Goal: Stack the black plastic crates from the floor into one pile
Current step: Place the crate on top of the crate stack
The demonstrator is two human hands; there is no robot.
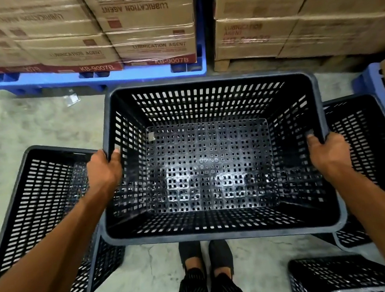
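A black perforated plastic crate (pixel 212 158) hangs in the air in front of me, open side up and empty. My left hand (pixel 104 169) grips its left rim and my right hand (pixel 326 150) grips its right rim. Below it on the floor, a second black crate (pixel 37 205) sits at the left and a third black crate (pixel 378 150) at the right, both partly hidden by the held one and my arms. Another black crate (pixel 336 276) lies at the bottom right.
Stacked cardboard boxes (pixel 107 29) stand on a blue pallet (pixel 94 78) straight ahead. More boxes (pixel 291 10) on a wooden pallet stand at the right. A blue stool-like object (pixel 366 78) is at the far right. My feet (pixel 206 259) stand on grey concrete floor.
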